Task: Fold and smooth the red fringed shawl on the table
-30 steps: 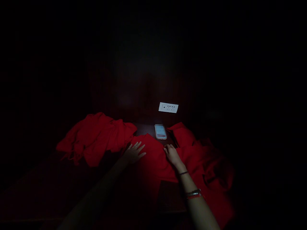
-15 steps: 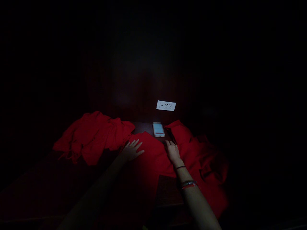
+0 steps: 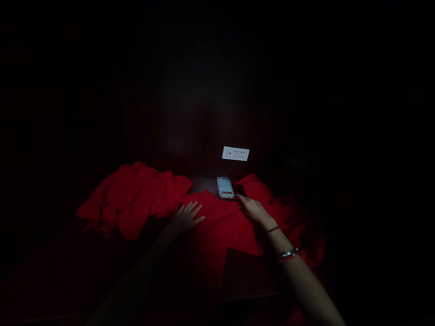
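Observation:
A red cloth (image 3: 212, 226) lies spread over the dark table, its surface nearly flat between my two hands. My left hand (image 3: 186, 218) rests on its left part, open, with fingers spread and a ring on one finger. My right hand (image 3: 252, 209) is low over the cloth's upper right part. Its index finger is stretched towards the phone, its thumb apart below, and nothing shows between them; the other fingers are hidden. The phone (image 3: 224, 188), screen lit, lies just beyond the cloth's far edge, close to my right fingertips.
A crumpled red cloth (image 3: 136, 194) with fringe lies to the left. More bunched red fabric (image 3: 295, 222) is at the right. A white wall socket (image 3: 235, 154) sits above the phone. The table's front edge (image 3: 251, 296) shows faintly; the surroundings are very dark.
My right hand has shifted a little to the right and turned, its forearm swinging right. My left hand stays flat in its place. The view has tilted up slightly.

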Motion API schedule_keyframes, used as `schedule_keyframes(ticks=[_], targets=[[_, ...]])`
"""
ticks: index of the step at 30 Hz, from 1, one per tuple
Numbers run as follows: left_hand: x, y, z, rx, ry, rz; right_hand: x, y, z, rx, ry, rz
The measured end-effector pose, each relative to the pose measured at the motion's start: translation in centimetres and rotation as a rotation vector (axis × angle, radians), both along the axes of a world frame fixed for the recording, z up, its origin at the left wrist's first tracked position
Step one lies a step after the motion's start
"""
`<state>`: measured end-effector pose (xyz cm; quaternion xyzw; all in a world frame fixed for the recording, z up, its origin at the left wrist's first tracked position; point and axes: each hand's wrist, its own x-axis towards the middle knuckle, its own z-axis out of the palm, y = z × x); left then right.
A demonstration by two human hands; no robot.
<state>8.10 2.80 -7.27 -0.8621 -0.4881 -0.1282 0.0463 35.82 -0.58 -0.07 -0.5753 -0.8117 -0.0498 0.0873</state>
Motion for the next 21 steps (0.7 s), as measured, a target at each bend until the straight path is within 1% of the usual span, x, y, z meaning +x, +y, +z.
schedule_keyframes(ticks=[2,5,8,10,11,13,15,17,19,21], targets=[[0.0,0.0,-0.1,0.008,0.005,0.011,0.4,0.5,0.2,-0.045,-0.109,0.009],[0.1,-0.2,0.3,0.019,0.022,0.03,0.7,0.7,-0.8,-0.087,-0.252,-0.029],[0.4,-0.8,1.0,0.074,0.024,0.023,0.3,0.0,-2.0,0.001,-0.28,-0.056],[0.9,-1.3,1.3,0.133,0.006,-0.041,-0.2,-0.9,-2.2,0.095,-0.225,-0.078],[1.2,-1.6,1.4,0.151,-0.002,-0.092,-0.4,-1.3,-2.1,0.135,-0.188,-0.082],[1.7,-2.1,1.4,0.132,-0.005,-0.188,-0.5,-1.9,-1.7,0.163,-0.133,-0.07],[2.0,-2.4,1.1,0.062,0.017,-0.237,-0.3,-2.0,-1.3,0.112,-0.126,-0.046],[2.0,-2.5,0.9,0.009,0.032,-0.246,0.2,-1.6,-1.2,0.004,-0.149,-0.015],[1.9,-2.5,0.9,0.0,0.028,-0.248,0.9,-0.9,-1.2,-0.094,-0.183,0.033],[1.8,-2.5,0.9,0.003,0.023,-0.254,1.4,-0.1,-1.3,-0.15,-0.212,0.074]])
